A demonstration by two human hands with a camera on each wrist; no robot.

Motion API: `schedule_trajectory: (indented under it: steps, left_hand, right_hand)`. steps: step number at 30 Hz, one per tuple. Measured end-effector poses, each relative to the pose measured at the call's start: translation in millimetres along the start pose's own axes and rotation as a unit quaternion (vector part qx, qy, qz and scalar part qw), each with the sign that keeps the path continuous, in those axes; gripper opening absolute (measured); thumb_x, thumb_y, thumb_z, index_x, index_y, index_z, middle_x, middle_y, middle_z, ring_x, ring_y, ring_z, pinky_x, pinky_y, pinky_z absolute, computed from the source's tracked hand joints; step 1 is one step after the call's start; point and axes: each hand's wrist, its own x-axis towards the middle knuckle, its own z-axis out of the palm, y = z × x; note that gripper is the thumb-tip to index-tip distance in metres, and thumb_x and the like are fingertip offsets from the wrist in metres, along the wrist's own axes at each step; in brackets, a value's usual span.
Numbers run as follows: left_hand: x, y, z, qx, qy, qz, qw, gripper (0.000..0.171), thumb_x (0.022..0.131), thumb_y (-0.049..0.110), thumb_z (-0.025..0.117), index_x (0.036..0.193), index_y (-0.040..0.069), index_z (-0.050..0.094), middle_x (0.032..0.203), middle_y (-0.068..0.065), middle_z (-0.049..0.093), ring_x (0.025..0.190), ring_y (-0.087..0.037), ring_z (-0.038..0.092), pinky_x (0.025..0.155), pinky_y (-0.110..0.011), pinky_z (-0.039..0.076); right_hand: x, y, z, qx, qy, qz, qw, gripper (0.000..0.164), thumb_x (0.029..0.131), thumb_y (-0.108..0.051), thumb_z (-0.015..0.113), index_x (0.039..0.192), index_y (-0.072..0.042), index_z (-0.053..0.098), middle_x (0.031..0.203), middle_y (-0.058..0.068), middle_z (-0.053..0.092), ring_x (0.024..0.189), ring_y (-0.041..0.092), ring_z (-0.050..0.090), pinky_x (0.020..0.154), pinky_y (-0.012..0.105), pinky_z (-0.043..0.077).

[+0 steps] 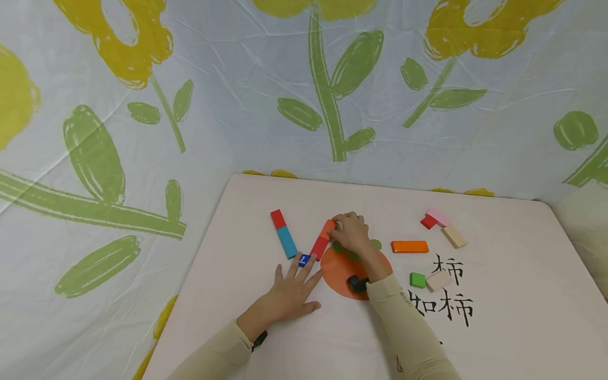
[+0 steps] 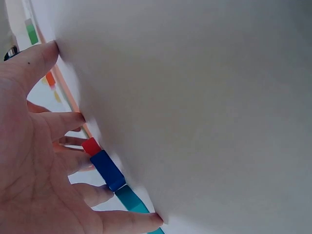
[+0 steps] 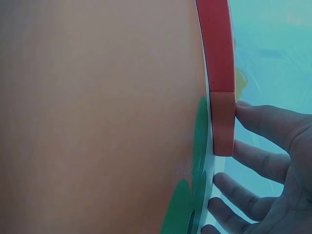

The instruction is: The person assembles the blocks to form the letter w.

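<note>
Several blocks form a V on the white table. Its left side is a red block [image 1: 278, 219] and a teal block [image 1: 287, 243]. At the bottom sits a dark blue block [image 1: 304, 259] with a white mark, and the right side is a red block [image 1: 319, 248] and an orange block [image 1: 327, 229]. My left hand [image 1: 290, 295] lies with fingers spread, fingertips at the blue block and the lower end of the red one. With thumb and finger, my right hand [image 1: 351, 232] pinches the orange block at its upper end.
Under my right forearm is a printed orange persimmon [image 1: 338, 279] with green leaves. To the right lie an orange bar [image 1: 410, 247], a green block [image 1: 417, 279], a beige block [image 1: 438, 280], a pink block [image 1: 438, 217], a small red block [image 1: 428, 221] and another beige block [image 1: 454, 237].
</note>
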Motion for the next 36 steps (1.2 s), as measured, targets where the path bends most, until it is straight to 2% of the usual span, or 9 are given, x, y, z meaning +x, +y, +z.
schedule_trajectory:
  steps: [19,26,33,36]
  left_hand:
    - [1.6,0.0,-2.2,0.012,-0.004,-0.001,0.9999,0.085,0.091,0.066,0.057,0.16,0.029,0.026,0.168,-0.006,0.006,0.15,-0.042,0.006,0.102,-0.074,0.03]
    - [1.0,0.6,-3.3,-0.003,0.006,0.002,1.0,0.083,0.09,0.064,0.06,0.159,0.028,0.03,0.168,-0.007,0.008,0.15,-0.043,0.006,0.102,-0.074,0.029]
    - [0.4,1.0,-3.2,0.014,0.023,0.01,0.9996,0.082,0.09,0.065,0.059,0.158,0.027,0.033,0.167,-0.008,0.009,0.149,-0.044,0.006,0.105,-0.072,0.028]
    - [0.8,1.6,-1.2,0.032,0.033,0.01,0.9989,0.082,0.09,0.066,0.059,0.158,0.028,0.034,0.167,-0.009,0.009,0.149,-0.045,0.003,0.108,-0.071,0.024]
  right_hand:
    - [-0.2,1.3,1.5,-0.005,-0.001,-0.002,1.0,0.043,0.094,-0.032,0.069,0.128,-0.008,0.067,0.136,0.025,0.05,0.122,0.046,0.041,0.097,0.063,0.035]
    - [-1.1,0.6,1.4,-0.007,0.0,0.0,1.0,0.043,0.093,-0.033,0.069,0.128,-0.008,0.067,0.136,0.024,0.05,0.123,0.046,0.04,0.097,0.063,0.036]
    - [-1.0,0.4,0.2,-0.01,-0.002,0.0,1.0,0.044,0.093,-0.033,0.069,0.13,-0.008,0.066,0.137,0.024,0.05,0.124,0.046,0.04,0.097,0.063,0.036]
    - [-0.8,0.6,0.3,-0.011,-0.005,0.001,1.0,0.046,0.093,-0.034,0.069,0.132,-0.009,0.065,0.137,0.024,0.05,0.125,0.046,0.04,0.098,0.063,0.035]
